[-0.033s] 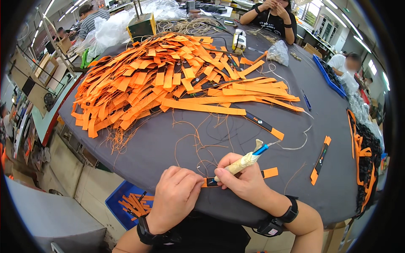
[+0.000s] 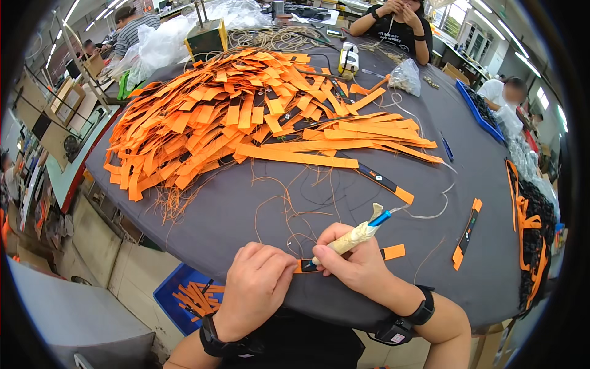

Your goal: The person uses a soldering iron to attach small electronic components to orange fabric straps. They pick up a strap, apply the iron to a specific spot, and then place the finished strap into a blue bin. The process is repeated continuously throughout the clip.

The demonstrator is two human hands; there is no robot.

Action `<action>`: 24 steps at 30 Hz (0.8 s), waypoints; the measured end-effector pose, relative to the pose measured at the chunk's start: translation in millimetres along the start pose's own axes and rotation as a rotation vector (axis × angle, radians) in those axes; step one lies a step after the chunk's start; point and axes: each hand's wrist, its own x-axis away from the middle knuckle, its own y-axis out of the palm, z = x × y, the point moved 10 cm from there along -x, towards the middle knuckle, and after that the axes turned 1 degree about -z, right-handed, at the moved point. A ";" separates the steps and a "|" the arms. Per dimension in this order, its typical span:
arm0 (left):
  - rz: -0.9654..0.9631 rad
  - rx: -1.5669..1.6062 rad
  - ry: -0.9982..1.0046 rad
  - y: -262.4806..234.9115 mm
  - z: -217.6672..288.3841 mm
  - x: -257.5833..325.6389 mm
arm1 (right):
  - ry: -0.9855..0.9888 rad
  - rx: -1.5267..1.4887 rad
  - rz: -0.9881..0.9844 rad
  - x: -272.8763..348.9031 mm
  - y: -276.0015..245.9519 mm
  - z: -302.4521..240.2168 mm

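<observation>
Near the table's front edge lies an orange and black fabric strip (image 2: 394, 251), running left to right beneath my hands. My right hand (image 2: 359, 261) grips a pen-shaped tool (image 2: 351, 238) wrapped in cream tape, with a blue upper end and a thin pale cord. Its tip meets the black part of the strip, or nearly so; the exact contact is too small to tell. My left hand (image 2: 258, 280) is closed at the strip's left end, pinching it down against the table. The tips of its fingers are partly hidden.
A large heap of orange strips (image 2: 203, 117) covers the table's far left. Single strips lie beyond (image 2: 384, 181) and to the right (image 2: 468, 234). A blue pen (image 2: 447, 147), loose threads and a plastic bag (image 2: 405, 78) lie about. Below left, a blue bin (image 2: 169, 289) holds strips. Other people sit around.
</observation>
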 end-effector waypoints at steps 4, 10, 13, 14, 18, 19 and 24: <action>0.002 0.018 -0.012 0.4 -1.6 0.0 | -0.041 -0.057 0.054 -0.4 -0.6 -1.4; 0.029 0.015 -0.011 -4.8 0.3 -4.0 | -0.026 -0.101 0.048 0.0 -0.2 -0.9; 0.031 0.016 -0.021 -3.4 -0.9 -3.0 | -0.037 -0.090 0.042 0.4 0.1 -2.7; 0.033 0.014 -0.023 -3.6 -1.4 -2.6 | -0.038 -0.094 0.041 0.3 0.8 -3.6; 0.039 0.025 -0.028 -3.8 -2.3 -2.2 | -0.053 -0.055 0.038 0.1 -0.1 -3.3; 0.039 0.028 -0.030 -4.1 -2.7 -2.2 | -0.050 -0.066 0.042 0.2 -0.2 -3.4; 0.035 0.055 -0.054 -4.4 -5.0 -2.2 | -0.032 -0.095 0.044 0.1 0.4 -3.2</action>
